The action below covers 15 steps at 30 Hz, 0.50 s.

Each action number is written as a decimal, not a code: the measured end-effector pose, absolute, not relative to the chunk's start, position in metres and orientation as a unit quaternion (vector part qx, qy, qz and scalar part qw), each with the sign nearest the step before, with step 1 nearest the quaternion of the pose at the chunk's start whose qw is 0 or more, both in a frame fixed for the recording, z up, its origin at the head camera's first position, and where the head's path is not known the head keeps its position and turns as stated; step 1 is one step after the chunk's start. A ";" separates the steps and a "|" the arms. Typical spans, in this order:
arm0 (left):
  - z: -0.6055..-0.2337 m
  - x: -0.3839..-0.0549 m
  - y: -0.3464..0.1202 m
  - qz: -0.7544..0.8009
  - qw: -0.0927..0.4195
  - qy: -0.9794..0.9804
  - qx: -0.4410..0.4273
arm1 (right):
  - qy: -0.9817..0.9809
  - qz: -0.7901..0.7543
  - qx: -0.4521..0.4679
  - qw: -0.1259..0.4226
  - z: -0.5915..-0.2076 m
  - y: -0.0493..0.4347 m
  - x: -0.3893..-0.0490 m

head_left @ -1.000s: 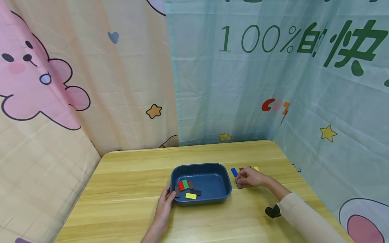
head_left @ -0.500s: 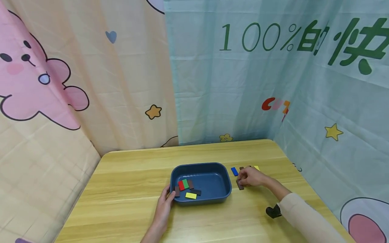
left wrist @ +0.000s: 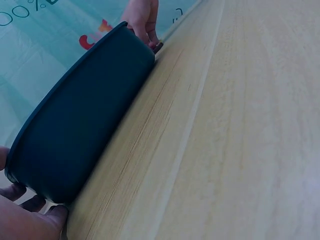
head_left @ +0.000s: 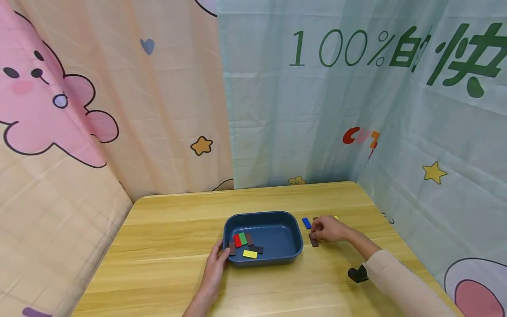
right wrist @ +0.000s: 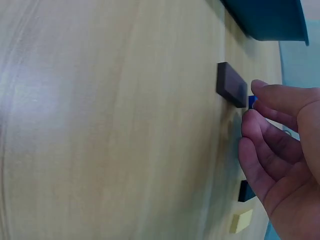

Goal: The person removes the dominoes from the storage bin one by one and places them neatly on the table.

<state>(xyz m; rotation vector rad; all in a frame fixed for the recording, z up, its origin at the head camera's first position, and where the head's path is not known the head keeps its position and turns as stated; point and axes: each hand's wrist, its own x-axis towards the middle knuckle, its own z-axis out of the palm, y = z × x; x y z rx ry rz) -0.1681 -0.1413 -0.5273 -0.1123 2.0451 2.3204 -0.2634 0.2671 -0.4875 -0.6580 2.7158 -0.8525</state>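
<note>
Shows, from head height, a wood-grain bench (head_left: 166,246) bearing a dark blue tub (head_left: 281,240). Has the left hand (head_left: 213,266) holding the tub at its eight o'clock corner, with thumb at the rim and fingers against the outer wall. Contains, towards the tub's eight o'clock, a red tile (head_left: 237,240), a green tile (head_left: 243,238), a yellow tile (head_left: 250,254), a black tile (head_left: 256,249) and two brown tiles (head_left: 232,248). Places the right hand (head_left: 330,229) outside the tub at three o'clock, with fingers drawn narrow at the twelve o'clock end of a dark brown tile (head_left: 314,241); cannot tell pinch from light touch. Includes a blue tile (head_left: 306,223) at the right hand's ten o'clock.
</note>
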 end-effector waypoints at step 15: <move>-0.526 -0.168 -0.140 0.749 0.022 0.661 -0.037 | 0.925 -0.274 -0.248 0.085 -0.459 0.255 -0.280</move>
